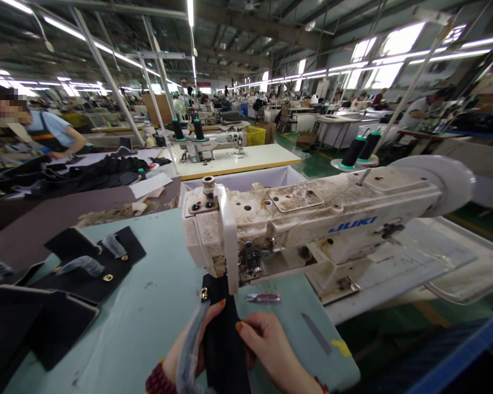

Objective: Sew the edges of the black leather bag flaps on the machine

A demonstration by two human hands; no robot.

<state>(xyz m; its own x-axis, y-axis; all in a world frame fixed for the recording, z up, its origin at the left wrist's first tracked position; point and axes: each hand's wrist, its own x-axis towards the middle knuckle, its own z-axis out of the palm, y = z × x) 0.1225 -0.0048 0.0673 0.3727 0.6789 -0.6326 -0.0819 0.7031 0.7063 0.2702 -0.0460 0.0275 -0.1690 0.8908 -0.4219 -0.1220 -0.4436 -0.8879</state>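
Note:
A long black leather-like panel [225, 339] runs from the lower edge of the view to beneath the head of the white sewing machine [279, 210]. My left hand [201, 334] grips the panel's left edge, thumb on top and fingers underneath. A strap wrapped in clear plastic [189, 350] hangs over that hand, near a gold metal fitting [204, 294] on the panel. On the opposite edge, my right hand [269, 342] pinches the panel between thumb and curled fingers. The needle area is mostly hidden behind the machine's white lever.
Thread snips [263, 297] and a flat grey strip [316, 334] lie right of the panel. Several black panels [66, 323] with plastic-wrapped straps cover the table's left side. Thread cones [353, 152] stand behind the machine. A co-worker [53, 128] bends over dark fabric at far left.

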